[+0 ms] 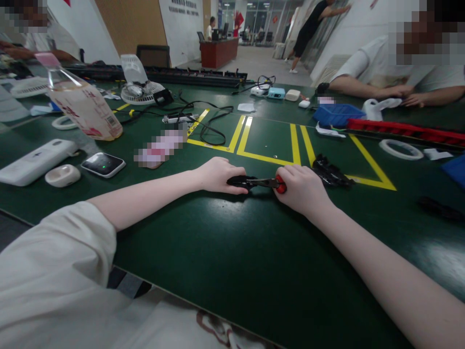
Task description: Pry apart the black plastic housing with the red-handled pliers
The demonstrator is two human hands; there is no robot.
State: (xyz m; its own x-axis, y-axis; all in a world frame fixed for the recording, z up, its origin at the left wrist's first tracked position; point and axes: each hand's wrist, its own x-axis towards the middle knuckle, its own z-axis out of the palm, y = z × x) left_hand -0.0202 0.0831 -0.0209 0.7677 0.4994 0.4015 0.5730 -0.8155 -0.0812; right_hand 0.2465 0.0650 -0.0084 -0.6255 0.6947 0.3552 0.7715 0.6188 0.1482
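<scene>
My left hand (222, 175) is closed on a small black part (240, 182), pinched between thumb and fingers. My right hand (300, 188) grips a pair of pliers with red handles (281, 184). The metal jaws (267, 182) of the pliers point left and meet the black part, just above the table; whether they bite into it I cannot tell. Most of the handles is hidden inside my right fist. Right behind that hand lies a heap of glossy black pieces (330, 172) on the green table (232, 252).
Yellow tape (267, 156) marks boxes on the table. At left stand a tilted bottle (85, 104), a white power bank (36, 162) and an earbud case (62, 175). A cable (218, 133), a blue tray (337, 115) and a tape roll (400, 149) lie farther back. Other people sit across the table.
</scene>
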